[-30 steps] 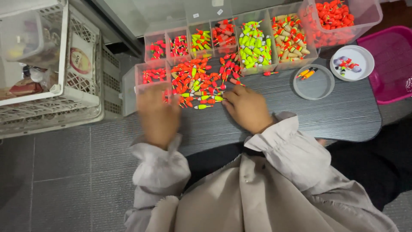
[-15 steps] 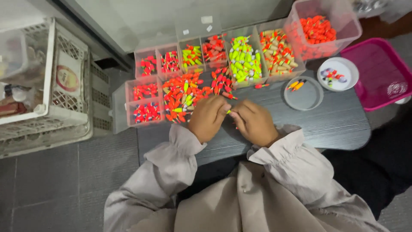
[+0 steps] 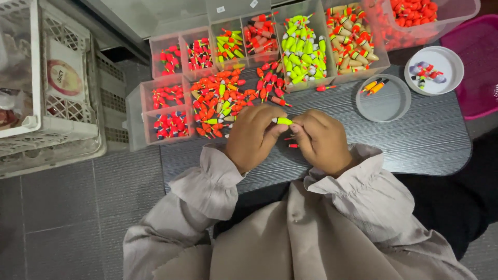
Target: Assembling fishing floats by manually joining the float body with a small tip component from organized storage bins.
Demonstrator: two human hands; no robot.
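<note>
The person wears a loose, pale greyish-beige top of soft, creased cloth, its long sleeves gathered at the wrists into frilled, ruffled cuffs just behind the bare left hand [image 3: 254, 136] and bare right hand [image 3: 322, 140], with dark clothing below.

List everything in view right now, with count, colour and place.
yellow-green float: one, held between both hands
loose floats: many, mostly orange-red, heaped on the table's left part
compartment tray: one, clear, sorted floats, far left edge
clear tub: one, red floats, top right
clear round lid: one, two orange floats, right of hands
white dish: one, few mixed floats, far right
pink bin: one, right edge
white crates: stacked, on floor, left
table: one, dark grey
left hand: pinching float
right hand: pinching float
</note>
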